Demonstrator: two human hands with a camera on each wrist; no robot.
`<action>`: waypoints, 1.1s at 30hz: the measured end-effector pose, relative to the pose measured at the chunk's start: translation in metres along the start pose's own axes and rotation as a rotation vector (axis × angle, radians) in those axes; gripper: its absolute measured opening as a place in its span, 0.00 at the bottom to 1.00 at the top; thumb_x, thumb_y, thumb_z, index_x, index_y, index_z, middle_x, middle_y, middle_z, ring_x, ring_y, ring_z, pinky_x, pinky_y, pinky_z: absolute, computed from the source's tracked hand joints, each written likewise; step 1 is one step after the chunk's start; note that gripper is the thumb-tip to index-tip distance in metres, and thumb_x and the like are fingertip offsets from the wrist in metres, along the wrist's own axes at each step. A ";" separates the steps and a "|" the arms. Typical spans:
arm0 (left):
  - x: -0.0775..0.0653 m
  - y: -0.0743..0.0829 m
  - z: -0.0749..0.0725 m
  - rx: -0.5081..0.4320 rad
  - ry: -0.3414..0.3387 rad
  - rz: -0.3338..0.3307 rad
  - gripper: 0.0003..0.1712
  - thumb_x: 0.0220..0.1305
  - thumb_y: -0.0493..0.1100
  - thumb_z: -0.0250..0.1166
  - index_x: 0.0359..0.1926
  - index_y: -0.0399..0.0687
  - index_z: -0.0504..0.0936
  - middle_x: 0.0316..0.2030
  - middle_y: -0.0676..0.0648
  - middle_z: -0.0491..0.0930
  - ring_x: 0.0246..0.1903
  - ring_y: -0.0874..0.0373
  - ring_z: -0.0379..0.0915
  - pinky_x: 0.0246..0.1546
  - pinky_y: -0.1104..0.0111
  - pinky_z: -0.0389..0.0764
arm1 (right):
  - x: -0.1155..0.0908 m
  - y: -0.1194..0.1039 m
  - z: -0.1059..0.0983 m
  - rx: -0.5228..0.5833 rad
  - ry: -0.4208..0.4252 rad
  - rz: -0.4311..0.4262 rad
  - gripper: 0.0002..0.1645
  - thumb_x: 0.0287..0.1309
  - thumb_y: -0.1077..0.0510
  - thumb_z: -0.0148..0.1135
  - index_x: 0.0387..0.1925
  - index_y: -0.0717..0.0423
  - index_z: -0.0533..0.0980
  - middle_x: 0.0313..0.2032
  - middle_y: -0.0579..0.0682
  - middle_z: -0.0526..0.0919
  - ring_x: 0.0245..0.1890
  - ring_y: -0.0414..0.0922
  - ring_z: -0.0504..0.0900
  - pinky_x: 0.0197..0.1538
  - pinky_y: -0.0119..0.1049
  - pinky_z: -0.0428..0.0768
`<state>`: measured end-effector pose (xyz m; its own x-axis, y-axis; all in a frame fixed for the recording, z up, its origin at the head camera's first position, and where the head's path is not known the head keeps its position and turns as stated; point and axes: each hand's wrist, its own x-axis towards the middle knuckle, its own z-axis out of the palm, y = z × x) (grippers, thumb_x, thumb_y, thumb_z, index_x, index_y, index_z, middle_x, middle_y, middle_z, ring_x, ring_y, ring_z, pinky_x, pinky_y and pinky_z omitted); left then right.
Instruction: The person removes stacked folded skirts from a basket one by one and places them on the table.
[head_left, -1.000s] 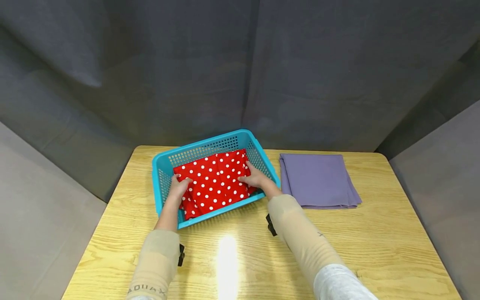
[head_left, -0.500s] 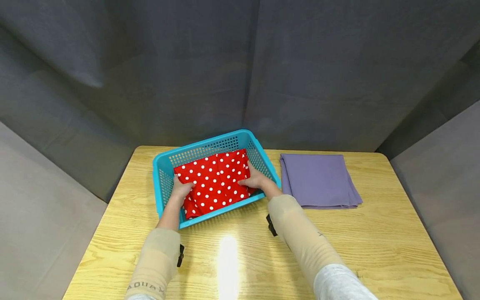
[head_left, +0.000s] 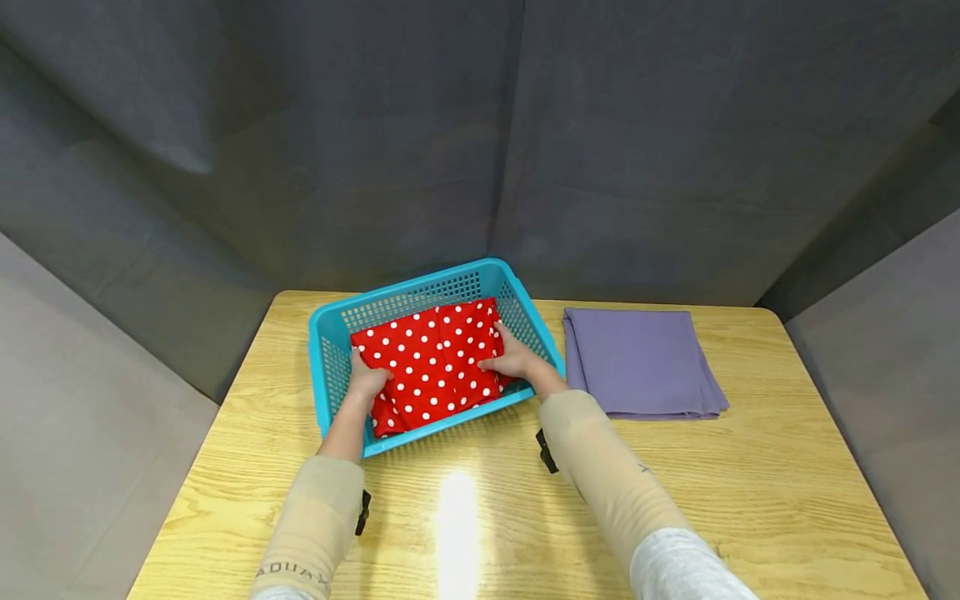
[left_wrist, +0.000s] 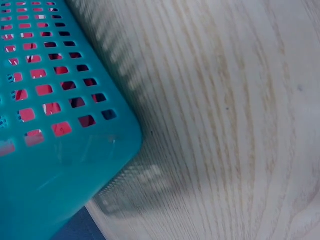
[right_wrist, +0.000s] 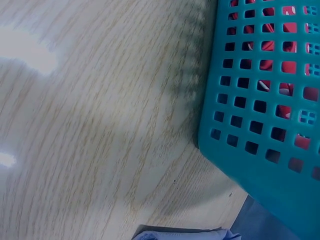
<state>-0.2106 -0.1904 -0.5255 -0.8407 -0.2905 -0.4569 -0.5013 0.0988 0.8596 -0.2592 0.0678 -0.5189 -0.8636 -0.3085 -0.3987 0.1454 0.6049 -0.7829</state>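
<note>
A folded red cloth with white dots (head_left: 427, 362) lies inside a turquoise plastic basket (head_left: 408, 289). At its left end, my left hand (head_left: 367, 382) grips it, thumb on top and the other fingers mostly hidden down the side. My right hand (head_left: 516, 358) holds the right end in the same way, thumb over the dotted fabric. In the left wrist view, red shows through the holes of the basket wall (left_wrist: 75, 160). The right wrist view has the other corner of the basket (right_wrist: 240, 165), again with red fabric behind its holes. Neither wrist view includes a hand.
A folded purple cloth (head_left: 637, 362) lies flat on the wooden table (head_left: 510, 517), just right of the basket. Its edge (right_wrist: 185, 235) enters the bottom of the right wrist view. Grey curtains (head_left: 390, 150) stand behind the table and at both sides.
My left hand has shifted slightly right and its thumb reaches further over the dotted cloth, whose left end is drawn in a little. My right hand stays nearly still.
</note>
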 end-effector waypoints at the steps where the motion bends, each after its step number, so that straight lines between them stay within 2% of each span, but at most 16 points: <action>1: -0.001 0.001 0.000 0.000 -0.003 -0.004 0.51 0.55 0.26 0.55 0.70 0.42 0.31 0.65 0.32 0.46 0.64 0.39 0.45 0.58 0.51 0.64 | 0.000 0.000 0.000 0.002 0.000 -0.001 0.52 0.54 0.57 0.61 0.70 0.53 0.39 0.66 0.61 0.53 0.62 0.57 0.56 0.59 0.50 0.67; 5: 0.000 -0.001 0.001 0.013 0.016 -0.006 0.50 0.55 0.26 0.55 0.70 0.43 0.32 0.64 0.32 0.47 0.63 0.39 0.47 0.58 0.51 0.64 | 0.001 -0.001 -0.001 0.011 0.001 -0.001 0.51 0.54 0.58 0.61 0.70 0.54 0.40 0.66 0.60 0.52 0.63 0.57 0.55 0.60 0.49 0.65; 11: 0.001 -0.002 0.002 0.014 0.038 0.001 0.50 0.55 0.26 0.55 0.70 0.45 0.33 0.64 0.33 0.48 0.62 0.39 0.48 0.58 0.50 0.64 | -0.001 -0.002 -0.003 0.048 0.020 0.004 0.48 0.55 0.61 0.60 0.70 0.54 0.43 0.66 0.60 0.52 0.63 0.56 0.55 0.58 0.48 0.68; 18: -0.002 0.001 0.001 0.002 0.058 -0.001 0.50 0.55 0.26 0.55 0.70 0.46 0.36 0.65 0.34 0.48 0.62 0.39 0.48 0.57 0.50 0.65 | 0.000 -0.003 -0.003 0.022 0.044 -0.008 0.46 0.54 0.61 0.61 0.69 0.54 0.47 0.64 0.60 0.56 0.61 0.56 0.59 0.55 0.47 0.72; 25: -0.004 0.001 0.002 0.016 0.099 0.029 0.48 0.54 0.26 0.55 0.71 0.45 0.40 0.65 0.35 0.50 0.62 0.40 0.49 0.58 0.51 0.64 | 0.002 -0.003 -0.002 -0.032 0.077 -0.026 0.44 0.53 0.61 0.61 0.68 0.55 0.51 0.64 0.60 0.58 0.60 0.55 0.60 0.57 0.47 0.70; 33: -0.005 0.002 0.002 0.007 0.122 0.038 0.48 0.53 0.27 0.57 0.71 0.48 0.43 0.64 0.36 0.52 0.61 0.41 0.50 0.57 0.50 0.66 | 0.000 -0.004 -0.003 -0.027 0.098 -0.041 0.43 0.53 0.62 0.62 0.68 0.56 0.53 0.63 0.61 0.59 0.60 0.56 0.61 0.56 0.47 0.72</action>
<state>-0.2075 -0.1872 -0.5222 -0.8280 -0.4004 -0.3926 -0.4717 0.1186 0.8738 -0.2609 0.0680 -0.5146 -0.9119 -0.2606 -0.3171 0.0974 0.6131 -0.7840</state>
